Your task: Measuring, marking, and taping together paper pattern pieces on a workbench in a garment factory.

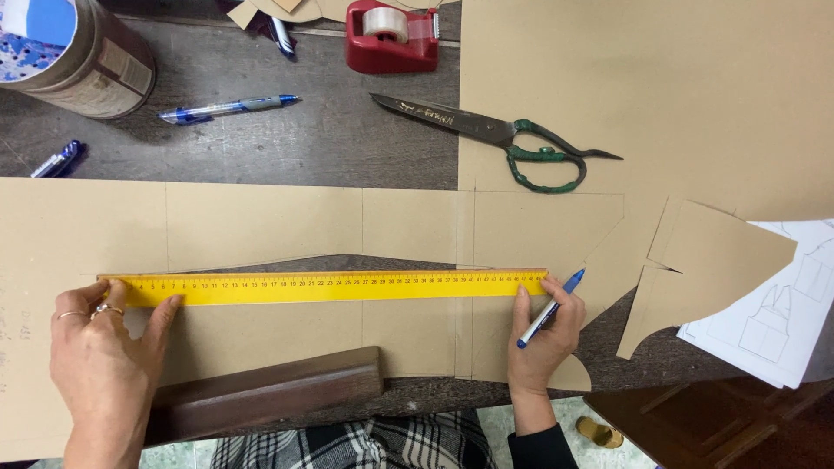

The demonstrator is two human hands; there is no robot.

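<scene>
Two hands steadying a yellow ruler across brown pattern card on a dark wooden desk.

The yellow ruler (326, 287) lies flat and nearly level across the brown pattern card (261, 226), which covers the near part of the desk (330, 130). The left hand (104, 356) is spread, fingertips pressing the ruler's left end, grasping nothing. The right hand (546, 334) grips a blue pen (550, 309) between thumb and fingers, tip raised beside the ruler's right end, while one finger touches that end. Beyond the ruler, well apart, lie scissors with green-wrapped handles (504, 139) on a larger card sheet (651, 87), a red tape dispenser (391, 35), a second blue pen (228, 108) and a cardboard tube (82, 56). White sheets with line drawings (782, 313) lie at the right edge.
</scene>
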